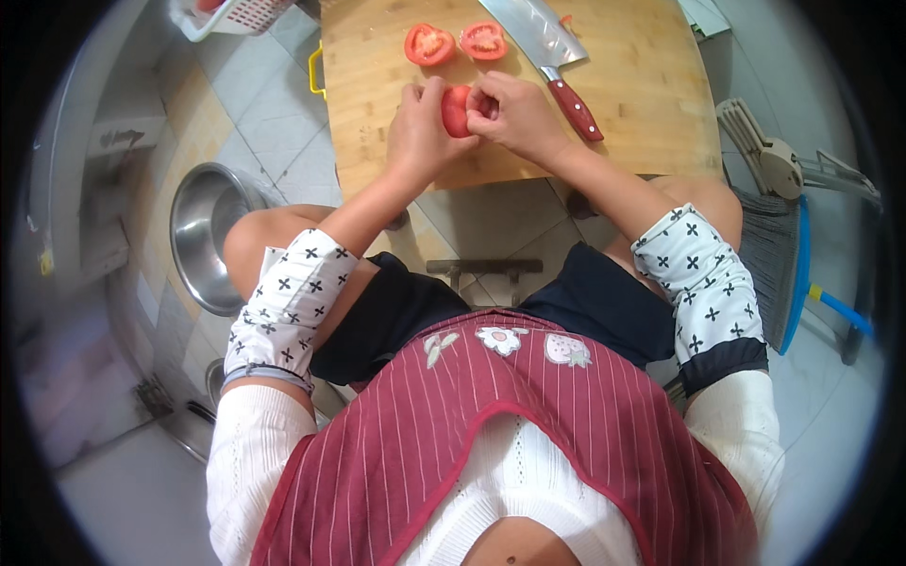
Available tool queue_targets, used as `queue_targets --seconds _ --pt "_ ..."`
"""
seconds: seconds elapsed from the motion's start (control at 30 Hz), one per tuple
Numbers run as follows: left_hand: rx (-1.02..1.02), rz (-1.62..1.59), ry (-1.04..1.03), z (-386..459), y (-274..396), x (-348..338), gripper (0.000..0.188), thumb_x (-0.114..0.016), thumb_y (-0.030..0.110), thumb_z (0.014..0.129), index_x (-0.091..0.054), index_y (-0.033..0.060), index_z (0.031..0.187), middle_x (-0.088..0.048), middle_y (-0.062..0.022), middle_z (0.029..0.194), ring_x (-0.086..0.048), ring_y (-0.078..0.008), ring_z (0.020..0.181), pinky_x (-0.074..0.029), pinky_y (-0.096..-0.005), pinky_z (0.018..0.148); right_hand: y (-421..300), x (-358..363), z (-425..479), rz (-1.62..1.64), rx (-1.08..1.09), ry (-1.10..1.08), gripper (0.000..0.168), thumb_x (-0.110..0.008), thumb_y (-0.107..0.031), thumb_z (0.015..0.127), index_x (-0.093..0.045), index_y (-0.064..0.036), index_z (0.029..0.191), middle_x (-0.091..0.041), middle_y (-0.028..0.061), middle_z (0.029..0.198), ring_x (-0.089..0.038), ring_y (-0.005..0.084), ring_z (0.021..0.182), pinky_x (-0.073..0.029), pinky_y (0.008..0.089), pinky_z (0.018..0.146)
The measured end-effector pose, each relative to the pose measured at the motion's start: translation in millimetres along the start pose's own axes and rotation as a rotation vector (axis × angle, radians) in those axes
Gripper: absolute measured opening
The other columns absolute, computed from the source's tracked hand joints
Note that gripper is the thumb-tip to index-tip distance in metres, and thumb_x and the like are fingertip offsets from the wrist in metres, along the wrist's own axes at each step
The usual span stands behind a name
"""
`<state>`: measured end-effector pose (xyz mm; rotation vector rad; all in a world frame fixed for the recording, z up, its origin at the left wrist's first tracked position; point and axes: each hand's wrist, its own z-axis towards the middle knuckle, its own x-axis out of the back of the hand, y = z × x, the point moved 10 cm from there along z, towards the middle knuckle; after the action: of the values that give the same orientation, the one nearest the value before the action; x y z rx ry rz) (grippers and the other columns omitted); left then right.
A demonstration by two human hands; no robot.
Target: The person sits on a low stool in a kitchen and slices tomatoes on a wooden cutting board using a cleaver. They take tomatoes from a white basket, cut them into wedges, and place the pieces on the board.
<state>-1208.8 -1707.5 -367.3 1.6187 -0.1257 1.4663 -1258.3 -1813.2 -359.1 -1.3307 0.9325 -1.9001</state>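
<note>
A red tomato is between my hands over the near part of a wooden cutting board. My left hand grips it from the left. My right hand has its thumb and fingertips pinched together at the tomato's right side; whether they hold a bit of skin is hidden. Beyond the hands lie two tomato halves, the left one and the right one, cut faces up. A cleaver with a red riveted handle rests on the board to the right, a small tomato scrap by its blade.
A steel basin stands on the tiled floor at left, a white plastic basket at the upper left. A yellow handle juts from the board's left edge. A blue broom is at the right.
</note>
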Motion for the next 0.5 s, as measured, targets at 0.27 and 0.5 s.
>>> queue_targets --seconds 0.27,0.5 --pt "-0.063 0.199 0.031 0 8 -2 0.067 -0.085 0.037 0.058 -0.051 0.0098 0.11 -0.051 -0.0129 0.103 -0.06 -0.0317 0.086 -0.052 -0.0409 0.069 55 -16 -17 0.203 -0.412 0.02 0.017 -0.069 -0.017 0.075 -0.067 -0.001 0.078 -0.067 0.0096 0.07 -0.063 0.0159 0.064 -0.051 0.0294 0.062" --pt "0.021 0.151 -0.003 0 -12 -4 0.069 -0.085 0.038 0.059 -0.049 0.0088 0.11 -0.05 -0.0128 0.105 -0.06 -0.0315 0.087 -0.053 -0.0413 0.069 30 2 -10 0.046 -0.236 -0.003 0.017 -0.072 -0.016 0.076 -0.069 -0.002 0.084 -0.066 0.0097 0.075 -0.064 0.018 0.067 -0.051 0.031 0.065"
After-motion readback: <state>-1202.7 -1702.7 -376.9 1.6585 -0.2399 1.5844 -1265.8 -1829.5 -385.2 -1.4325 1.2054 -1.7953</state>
